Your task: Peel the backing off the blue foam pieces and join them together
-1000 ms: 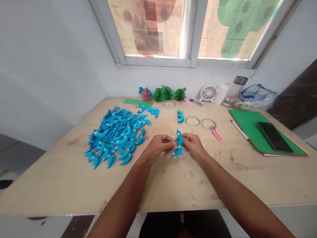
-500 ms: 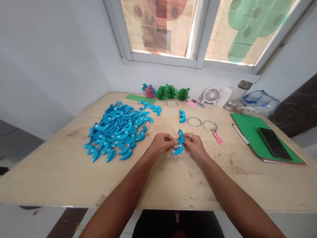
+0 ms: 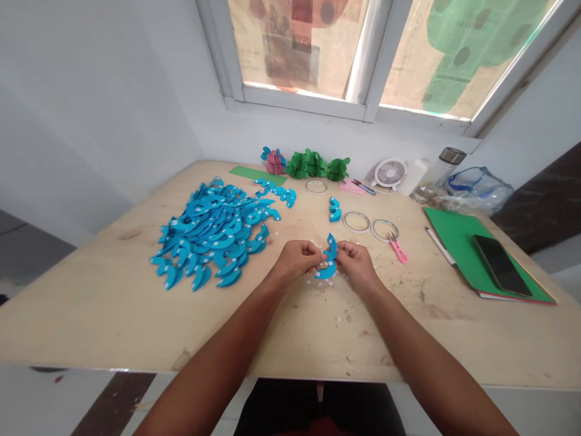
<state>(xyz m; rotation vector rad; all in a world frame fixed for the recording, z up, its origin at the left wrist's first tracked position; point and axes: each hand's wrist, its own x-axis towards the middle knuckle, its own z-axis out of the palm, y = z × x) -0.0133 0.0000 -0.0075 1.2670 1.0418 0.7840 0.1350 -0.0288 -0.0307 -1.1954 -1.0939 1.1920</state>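
Observation:
Between my two hands is a curved blue paper piece (image 3: pixel 332 248) with small white squares on it. My left hand (image 3: pixel 297 259) pinches its left side, fingers closed. On the other side my right hand (image 3: pixel 356 261) grips its right edge with thumb and fingers. Small white bits are scattered on the table around the piece. A large pile of similar blue pieces (image 3: pixel 213 227) lies to the left. Beyond my hands rests another small blue stack (image 3: pixel 334 209), near two tape rings (image 3: pixel 356 221).
Pink scissors (image 3: pixel 398 248) lie right of my hands. Farther right, a phone (image 3: pixel 502 265) rests on green sheets (image 3: pixel 458 242) beside a white pen (image 3: pixel 439 245). Along the back stand green paper shapes (image 3: pixel 314 165), a small fan (image 3: pixel 390 174) and a bottle (image 3: pixel 442 166).
The camera view has shifted slightly. Both hands remain on the blue piece, which looks a little differently angled at its top.

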